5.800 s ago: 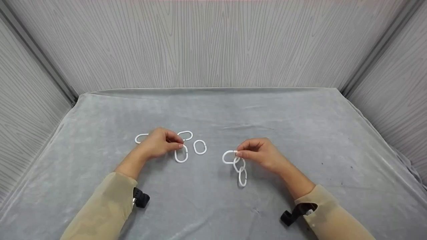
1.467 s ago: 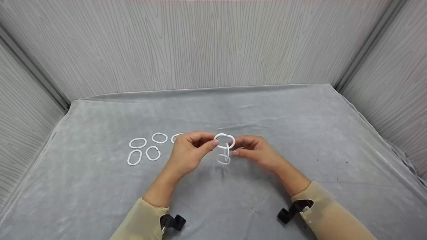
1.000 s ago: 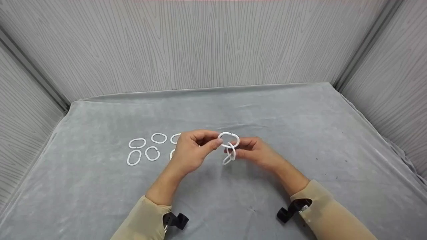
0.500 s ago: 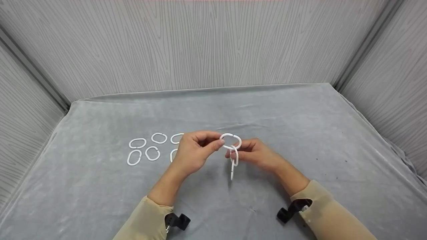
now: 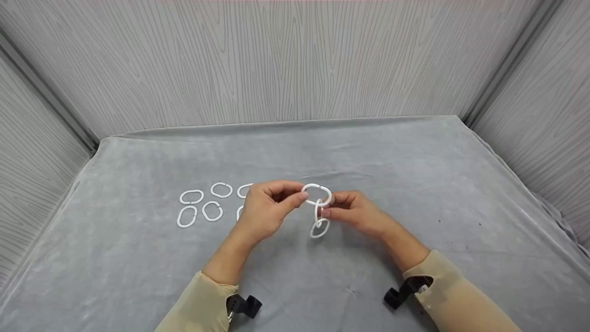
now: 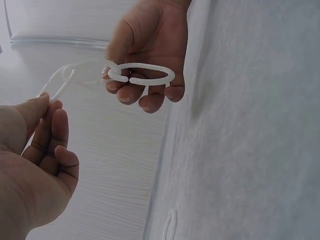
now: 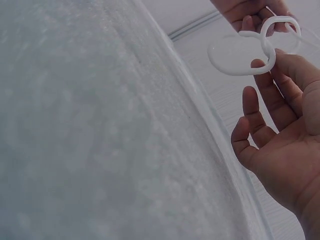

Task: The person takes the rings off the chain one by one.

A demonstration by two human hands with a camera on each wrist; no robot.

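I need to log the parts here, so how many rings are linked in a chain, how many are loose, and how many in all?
Linked rings: 3 in view
Loose rings: 6, two partly hidden
Total: 9

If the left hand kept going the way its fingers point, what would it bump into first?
Probably the right hand. The left hand points across toward it, both pinching the top white ring between them, so the fingertips would likely meet just past that ring. Depth is hard to judge.
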